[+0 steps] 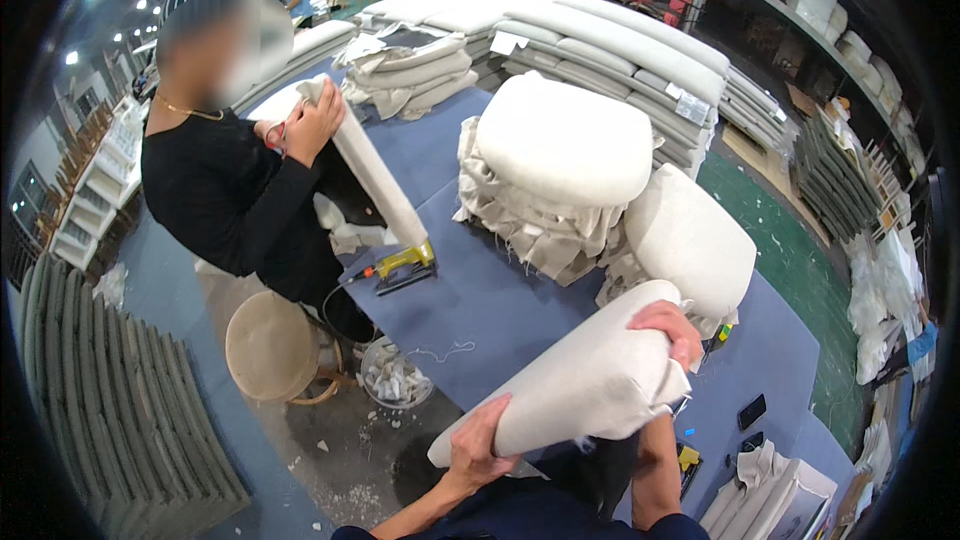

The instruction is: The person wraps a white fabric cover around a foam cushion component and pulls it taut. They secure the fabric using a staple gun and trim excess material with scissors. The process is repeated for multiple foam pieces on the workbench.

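Observation:
A cream fabric-covered seat cushion is held tilted on its edge in front of me, over the near edge of the blue table. My left hand grips its lower left end, fingers wrapped round the edge. Over its right end, my right hand is closed on the cushion beside gathered fabric. Its underside is hidden from me. Just beyond it lies another padded seat, leaning by a stack of cream seats with frayed cloth edges. A yellow staple gun lies partly hidden near my right forearm.
Across the table's left side a co-worker in black holds another cushion upright, near a yellow staple gun with a hose. A stool and scrap bucket stand below. A phone and folded fabric lie right.

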The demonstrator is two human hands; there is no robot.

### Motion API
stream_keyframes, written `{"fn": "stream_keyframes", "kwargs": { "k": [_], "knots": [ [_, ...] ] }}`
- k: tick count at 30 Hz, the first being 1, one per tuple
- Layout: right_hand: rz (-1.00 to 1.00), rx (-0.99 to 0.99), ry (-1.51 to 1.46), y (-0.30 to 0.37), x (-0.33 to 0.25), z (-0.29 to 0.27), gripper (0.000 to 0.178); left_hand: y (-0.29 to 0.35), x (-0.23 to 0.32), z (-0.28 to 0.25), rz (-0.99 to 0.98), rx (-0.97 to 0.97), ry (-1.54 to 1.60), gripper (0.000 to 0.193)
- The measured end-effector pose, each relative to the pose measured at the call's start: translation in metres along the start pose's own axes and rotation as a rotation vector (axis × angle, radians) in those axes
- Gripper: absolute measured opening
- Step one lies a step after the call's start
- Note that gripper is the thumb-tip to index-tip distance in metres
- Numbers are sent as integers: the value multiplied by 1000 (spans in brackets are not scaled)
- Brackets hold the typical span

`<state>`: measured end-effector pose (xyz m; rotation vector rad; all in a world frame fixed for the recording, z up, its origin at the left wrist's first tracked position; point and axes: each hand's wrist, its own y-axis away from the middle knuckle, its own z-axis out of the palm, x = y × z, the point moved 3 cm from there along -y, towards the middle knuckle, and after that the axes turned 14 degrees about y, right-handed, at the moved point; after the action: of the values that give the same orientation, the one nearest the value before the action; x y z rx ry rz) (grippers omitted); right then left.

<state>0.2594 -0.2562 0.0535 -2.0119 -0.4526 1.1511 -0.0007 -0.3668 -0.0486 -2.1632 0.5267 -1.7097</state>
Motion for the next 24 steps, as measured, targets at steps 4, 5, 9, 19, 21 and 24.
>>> {"fn": "stream_keyframes", "kwargs": {
  "k": [4, 5, 9, 19, 21, 24],
  "knots": [
    [-121, 97, 216, -32, -42, -40, 68, -26, -6, 35, 105, -72, 76, 80],
    [-163, 130, 265, -38, -47, -39, 57, -35, -15, 44, 75, -105, 88, 81],
    [-175, 19, 525, -4, -11, -20, 35, -89, 2, 62, 2, -160, 388, 82],
    [-153, 101, 675, 22, 5, 21, 33, -148, 28, 45, 411, -407, 31, 72],
    [-150, 91, 667, 30, 2, 17, 33, -148, 28, 45, 404, -453, 14, 75],
    [-88, 118, 711, 39, 0, 13, 34, -146, 27, 42, 358, -515, 135, 79]
  ]
}}
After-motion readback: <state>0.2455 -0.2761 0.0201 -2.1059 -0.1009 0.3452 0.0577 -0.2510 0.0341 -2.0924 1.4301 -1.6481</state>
